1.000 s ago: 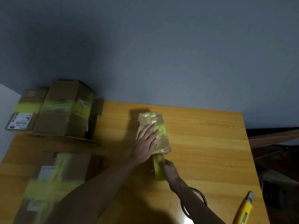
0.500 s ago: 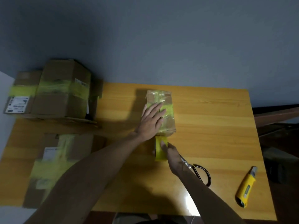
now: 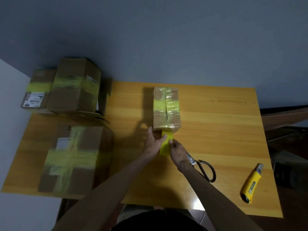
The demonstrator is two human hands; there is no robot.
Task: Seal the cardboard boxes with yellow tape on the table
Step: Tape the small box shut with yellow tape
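From my remote seat I read this as the finishing end of a seal. The small cardboard box (image 3: 166, 109) lies lengthways mid-table, already banded with yellow across its top. A loose yellow tape strip (image 3: 165, 147) hangs off its near end toward the person, probably to be folded down over that end face. The left hand (image 3: 155, 141) sits against the box's near left corner, thumb raised along the edge and fingers curled onto the upper part of the strip. I judge it is steadying the box and anchoring the tape, though I cannot tell whether it pinches or merely presses. The right hand (image 3: 177, 150) pinches the strip's right edge lower down between thumb and fingertips, keeping it taut and off the table (image 3: 216, 127). Both forearms reach forward, converging at the strip. The scissors (image 3: 202, 167) lie just behind the right wrist and a utility knife (image 3: 251, 184) farther right, handy for cutting. Taped boxes (image 3: 73, 157) sit at the left.
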